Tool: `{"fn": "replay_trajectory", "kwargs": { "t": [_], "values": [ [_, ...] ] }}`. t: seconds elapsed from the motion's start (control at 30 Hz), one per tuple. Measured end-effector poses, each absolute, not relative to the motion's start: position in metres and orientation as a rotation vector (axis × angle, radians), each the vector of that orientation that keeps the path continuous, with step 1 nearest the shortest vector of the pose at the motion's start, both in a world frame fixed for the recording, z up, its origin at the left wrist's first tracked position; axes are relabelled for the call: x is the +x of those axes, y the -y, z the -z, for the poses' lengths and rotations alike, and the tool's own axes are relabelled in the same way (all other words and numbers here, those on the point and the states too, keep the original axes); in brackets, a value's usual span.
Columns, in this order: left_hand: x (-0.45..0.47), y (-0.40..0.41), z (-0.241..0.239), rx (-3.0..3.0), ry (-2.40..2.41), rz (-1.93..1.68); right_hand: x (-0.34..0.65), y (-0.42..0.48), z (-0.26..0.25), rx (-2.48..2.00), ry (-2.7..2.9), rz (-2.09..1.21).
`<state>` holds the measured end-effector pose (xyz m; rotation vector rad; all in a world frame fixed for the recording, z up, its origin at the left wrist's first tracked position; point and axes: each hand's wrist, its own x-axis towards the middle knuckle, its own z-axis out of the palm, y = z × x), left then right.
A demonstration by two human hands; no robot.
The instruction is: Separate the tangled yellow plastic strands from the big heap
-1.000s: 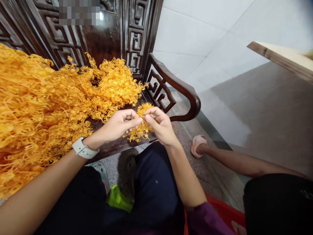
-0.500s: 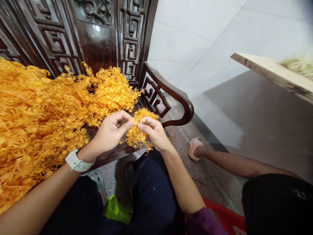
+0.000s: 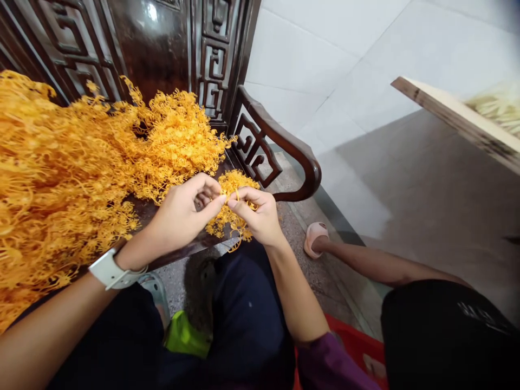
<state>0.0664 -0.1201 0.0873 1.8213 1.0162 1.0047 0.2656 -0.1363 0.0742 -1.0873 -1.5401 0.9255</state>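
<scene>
Pinched thumb to forefinger, the left hand (image 3: 184,208) and right hand (image 3: 260,214) have a light grip on thin yellow strand (image 3: 238,194); from my end I cannot tell whether one piece spans the narrow gap between the fingertips or each hand holds its own. To work it well, I want gentle pressure, short movements and steady wrists, since something this fine looks likely to slip or crease. Around and behind the fingers, a small yellow clump (image 3: 231,179) lies on the table (image 3: 195,242), so I would mind its curls snagging. Farther left sits a large yellow heap (image 3: 81,157); to the right curves the armrest (image 3: 303,168), which my right forearm should avoid.
</scene>
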Motion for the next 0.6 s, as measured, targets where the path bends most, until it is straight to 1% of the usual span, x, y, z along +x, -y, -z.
{"fn": "replay_trajectory", "kwargs": {
  "t": [0.1,0.43,0.5,0.6],
  "values": [
    [0.0676,0.1173,-0.0839,1.761,-0.990,-0.878,0.2642,0.1359,-0.0736,-1.107,1.590,-0.863],
    [0.0680,0.1220,-0.0832,2.195,-1.048,-0.777,0.2576,0.1373,-0.0692,-1.105,1.827,-0.510],
    [0.0673,0.1208,-0.0829,2.214,-1.031,-0.717,0.2600,0.1368,-0.0678,-1.082,1.882,-0.492],
    [0.0652,0.1188,-0.0843,2.198,-1.006,-0.612,0.2639,0.1361,-0.0663,-1.041,1.959,-0.550]
  ]
}}
